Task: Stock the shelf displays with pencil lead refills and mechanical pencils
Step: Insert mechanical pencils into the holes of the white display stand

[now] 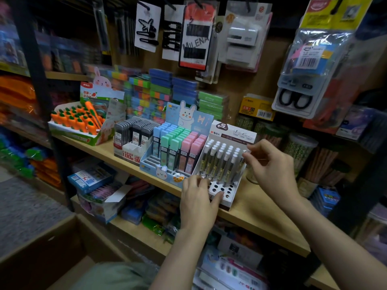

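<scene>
**A:** Status? Start with what's closest to you.

**B:** Head view, the only one. Nearest: my left hand (200,197), fingers loose and spread, resting on the front of the white rack (227,197). It holds nothing, just steadies the box. My right hand (270,164) is up at the rack's right edge, fingertips pinching the white cap of a tube (244,159). Hands apart, one at each end of the rack.

**A:** Which step?

**B:** Filling the rack, I'd say. That tube looks like it's going into a right-side hole. Can't tell if it's seated yet; my fingers hide the tip.

**A:** Next move needs what?

**B:** Line the tube up over an open hole, push straight down, keep the left hand bracing so the rack doesn't slide on the shelf (251,214). Neighbours are close, so easy to knock one askew.

**A:** Contents?

**B:** Rack: white-capped tubes standing in the back rows, the front rows of holes mostly open. Just left, touching it, the blue bunny box (152,164): blue, green and pink lead cases in columns, front slots on the left bare. Left of that, the grey box (129,151): dark lead cases packed at the back, the front pockets look vacant. Further left, well apart, a carrot tray (69,130) full of orange carrot items.

**A:** Spare stock?

**B:** None that I can pick out in my hands beyond that one tube.
</scene>
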{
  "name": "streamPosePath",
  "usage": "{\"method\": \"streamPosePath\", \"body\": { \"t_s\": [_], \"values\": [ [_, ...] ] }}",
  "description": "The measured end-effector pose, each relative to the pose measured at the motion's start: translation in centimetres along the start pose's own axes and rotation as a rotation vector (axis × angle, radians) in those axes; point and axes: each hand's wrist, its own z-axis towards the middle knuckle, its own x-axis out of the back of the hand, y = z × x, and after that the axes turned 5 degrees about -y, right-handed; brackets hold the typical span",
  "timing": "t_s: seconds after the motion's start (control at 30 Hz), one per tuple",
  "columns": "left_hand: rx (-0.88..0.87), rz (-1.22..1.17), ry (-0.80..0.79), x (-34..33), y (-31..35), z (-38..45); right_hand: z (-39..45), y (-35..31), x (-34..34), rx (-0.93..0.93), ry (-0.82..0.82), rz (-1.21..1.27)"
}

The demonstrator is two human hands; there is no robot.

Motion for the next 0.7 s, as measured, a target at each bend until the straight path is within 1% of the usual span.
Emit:
{"method": "streamPosePath", "body": {
  "t_s": [0.13,0.4,0.57,0.7],
  "values": [
    [0.009,-0.005,0.011,-0.20,-0.11,0.07,-0.05,0.09,0.33,0.032,0.010,-0.035],
    [0.015,-0.046,0.032,-0.45,-0.28,0.14,0.00,0.68,0.16,0.018,0.063,-0.037],
    [0.017,-0.042,0.039,-0.55,-0.24,0.13,-0.26,0.49,0.27,-0.004,0.040,-0.039],
    [0.018,-0.032,0.044,-0.58,-0.17,0.20,0.07,0.23,0.23,-0.004,0.028,-0.113]
  ]
}}
